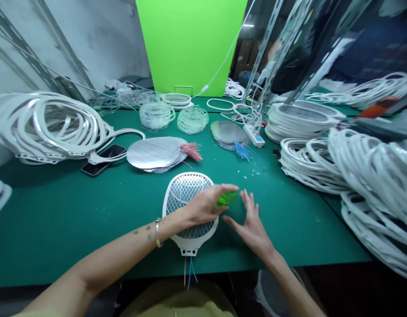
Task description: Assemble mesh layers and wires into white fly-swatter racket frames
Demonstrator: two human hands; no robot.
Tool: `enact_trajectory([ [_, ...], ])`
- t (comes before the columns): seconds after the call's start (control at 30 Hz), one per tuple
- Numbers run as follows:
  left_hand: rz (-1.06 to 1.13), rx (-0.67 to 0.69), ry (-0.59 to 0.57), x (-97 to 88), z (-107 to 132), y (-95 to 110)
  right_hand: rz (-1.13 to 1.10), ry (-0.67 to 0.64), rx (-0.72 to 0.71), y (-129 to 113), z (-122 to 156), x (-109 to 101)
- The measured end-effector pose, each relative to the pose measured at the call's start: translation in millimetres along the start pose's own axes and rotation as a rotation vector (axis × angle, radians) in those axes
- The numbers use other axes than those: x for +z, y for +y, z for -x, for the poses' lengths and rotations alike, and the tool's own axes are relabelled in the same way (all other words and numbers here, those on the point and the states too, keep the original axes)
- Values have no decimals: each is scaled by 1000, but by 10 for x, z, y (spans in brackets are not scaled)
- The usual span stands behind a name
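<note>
On the green table before me lies a white mosquito-swatter head [189,243] with metal mesh inside its frame. One pinkish wire and blue wires [190,273] hang from its narrow end over the table edge. My left hand [205,204] reaches across the mesh, its fingers closed on a bright green object [228,199], blurred by motion, whose kind I cannot make out. Just to the right, my right hand [251,226] is open with fingers spread, apart from the green object and holding nothing.
Behind the swatter head lie metal mesh sheets [153,154] with red wires and another mesh stack [227,133] with blue wires. White frames [58,127] and a phone [96,167] are at left. More frames [309,163] and a power strip [254,136] occupy the right.
</note>
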State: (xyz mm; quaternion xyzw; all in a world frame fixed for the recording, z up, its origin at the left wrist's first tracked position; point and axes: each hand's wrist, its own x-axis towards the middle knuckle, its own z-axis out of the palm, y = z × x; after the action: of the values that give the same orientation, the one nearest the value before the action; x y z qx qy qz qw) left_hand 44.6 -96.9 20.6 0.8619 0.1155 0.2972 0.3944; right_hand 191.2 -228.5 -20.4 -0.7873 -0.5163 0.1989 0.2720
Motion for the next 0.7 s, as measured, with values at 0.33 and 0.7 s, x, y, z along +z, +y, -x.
enact_trajectory([
  [0.33, -286, -403, 685, -1002, 746, -137, 252, 223, -205, -169, 152, 307],
  [0.7, -841, -567, 680, -1147, 1329, -221, 36, 136, 50, -101, 170, 448],
])
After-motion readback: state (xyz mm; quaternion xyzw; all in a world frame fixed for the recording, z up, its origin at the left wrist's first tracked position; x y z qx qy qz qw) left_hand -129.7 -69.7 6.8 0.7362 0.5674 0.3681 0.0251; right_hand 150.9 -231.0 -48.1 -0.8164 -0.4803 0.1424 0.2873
